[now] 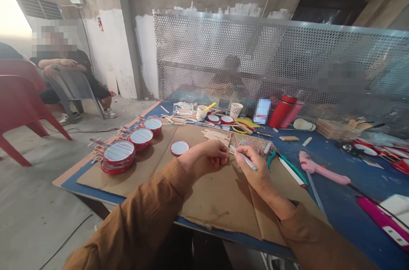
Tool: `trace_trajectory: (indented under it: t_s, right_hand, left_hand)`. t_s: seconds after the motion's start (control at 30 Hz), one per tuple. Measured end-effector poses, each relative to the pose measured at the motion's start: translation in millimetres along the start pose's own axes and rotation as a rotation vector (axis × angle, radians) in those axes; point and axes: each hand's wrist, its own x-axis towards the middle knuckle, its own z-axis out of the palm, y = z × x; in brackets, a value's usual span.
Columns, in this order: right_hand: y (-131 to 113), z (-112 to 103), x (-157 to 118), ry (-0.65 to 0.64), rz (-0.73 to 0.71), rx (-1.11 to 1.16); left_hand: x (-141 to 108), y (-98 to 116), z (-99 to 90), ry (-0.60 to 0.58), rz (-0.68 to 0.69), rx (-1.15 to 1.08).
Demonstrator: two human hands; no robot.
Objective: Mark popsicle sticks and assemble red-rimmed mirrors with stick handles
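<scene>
1. Head view, centre of the table: the left hand is seen curled shut, fingers pinched on a thin wooden stick that is held upright just above the cardboard sheet.
2. The right hand is closed around a white pen, which lies slanted across the fingers with its tip brought up right beside the stick.
3. Both hands are kept close together over the cardboard, almost touching; brown sleeves are seen running back toward the camera.
4. Just behind the hands, a pile of flat wooden sticks is spread on the cardboard, and a patch of small coloured bits lies next to it.
5. To the left, a single red-rimmed round lid is laid flat, and further left three stacks of red-rimmed discs are lined up along the table edge.
6. To the right of the hands, green-handled pliers and a pink glue gun are rested on the blue tabletop.
7. At the back, a paper cup, a patterned cup and a red flask are stood before the perforated metal screen.
8. Far left, a seated person with folded arms is seen well apart from the table, behind a red plastic chair.
</scene>
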Motion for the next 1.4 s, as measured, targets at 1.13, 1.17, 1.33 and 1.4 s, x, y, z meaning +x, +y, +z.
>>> trace_trajectory:
  t_s: [1.13, 1.17, 1.33, 1.4]
  right_hand:
    - [3.5, -1.1, -0.3, -0.003, 0.052, 0.006]
    - [3.7, -1.2, -0.2, 0.003, 0.053, 0.002]
    - [3.3, -1.5, 0.6, 0.035, 0.041, -0.020]
    - [2.8, -1.5, 1.0, 0.041, 0.035, -0.024]
  left_hand:
    - [0.5, 0.3, 1.4, -0.010, -0.009, -0.016]
    - [0.5, 0.2, 1.3, -0.013, -0.014, -0.017]
    - [1.4, -1.3, 1.0, -0.009, -0.020, -0.041]
    - [1.9, -2.0, 0.8, -0.014, -0.013, -0.048]
